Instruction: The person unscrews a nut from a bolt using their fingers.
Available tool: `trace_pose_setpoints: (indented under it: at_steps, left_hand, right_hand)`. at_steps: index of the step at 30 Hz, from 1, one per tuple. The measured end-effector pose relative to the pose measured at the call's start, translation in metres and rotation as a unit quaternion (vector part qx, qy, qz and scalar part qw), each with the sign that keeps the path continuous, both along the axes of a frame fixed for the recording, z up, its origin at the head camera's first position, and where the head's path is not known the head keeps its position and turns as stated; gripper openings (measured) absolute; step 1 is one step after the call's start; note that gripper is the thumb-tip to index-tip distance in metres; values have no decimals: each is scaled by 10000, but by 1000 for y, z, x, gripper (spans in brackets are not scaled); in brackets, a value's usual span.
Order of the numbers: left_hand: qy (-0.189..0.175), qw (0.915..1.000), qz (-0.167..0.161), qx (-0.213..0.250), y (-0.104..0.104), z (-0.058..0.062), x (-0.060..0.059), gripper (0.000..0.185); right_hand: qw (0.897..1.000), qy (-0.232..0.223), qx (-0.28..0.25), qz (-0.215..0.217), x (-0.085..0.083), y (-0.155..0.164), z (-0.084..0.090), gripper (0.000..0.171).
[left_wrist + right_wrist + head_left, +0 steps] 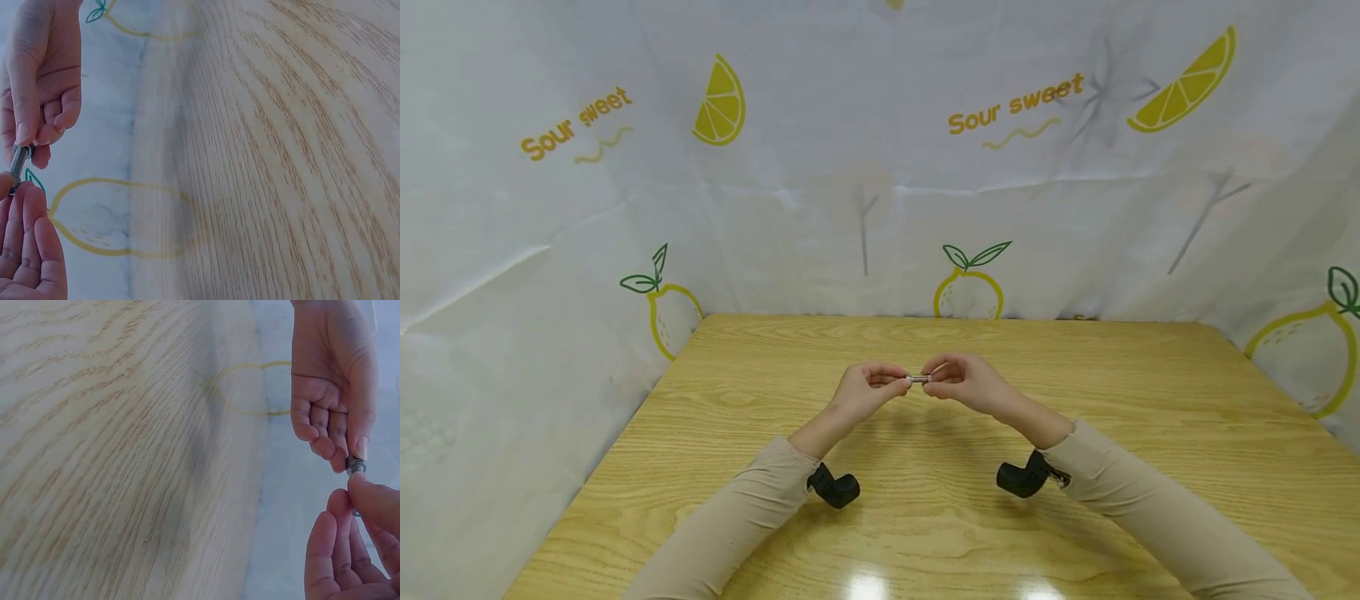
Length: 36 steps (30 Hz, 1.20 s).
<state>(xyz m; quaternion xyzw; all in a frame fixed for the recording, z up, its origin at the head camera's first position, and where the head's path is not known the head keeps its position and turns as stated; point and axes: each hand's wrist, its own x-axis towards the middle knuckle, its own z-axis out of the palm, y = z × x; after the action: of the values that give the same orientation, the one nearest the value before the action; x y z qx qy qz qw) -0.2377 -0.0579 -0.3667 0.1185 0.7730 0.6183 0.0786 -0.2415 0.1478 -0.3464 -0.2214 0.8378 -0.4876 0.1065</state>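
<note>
Both hands meet above the desk (1075, 500), fingers curled. Left hand (863, 390) pinches one end of a small metal bolt (918, 379); right hand (964, 382) pinches the other end. Bolt lies level between the fingertips, clear of the desk. Beyond the desk hangs a lemon-print cloth (865, 167).

You have a light wooden desk (1075, 400) before you, its grain running across and glare spots near its front edge. A white curtain (820, 217) printed with yellow lemons and "Sour sweet" lettering hangs round its far and side edges.
</note>
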Motion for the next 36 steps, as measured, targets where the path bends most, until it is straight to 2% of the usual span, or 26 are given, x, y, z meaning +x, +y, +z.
trace_pose_setpoints:
  at_steps: [6,12,16,28,36]
  left_hand:
    - [-60,10000,-21,-59,0,2,-1,25]
    - [-8,10000,18,-89,1,1,-2,25]
    - [10,9999,49,-95,1,1,-1,26]
    - [16,9999,48,-93,0,2,1,24]
    - [-72,9999,92,-99,2,0,0,25]
  right_hand:
    - [9998,-178,6,6,1,0,2,43]
    - [9975,-701,117,-50,-2,-3,4,53]
    - [9962,-854,165,-13,-3,-3,4,55]
    - [9995,-284,147,49,-1,0,2,33]
    - [9999,-69,67,-82,0,0,1,30]
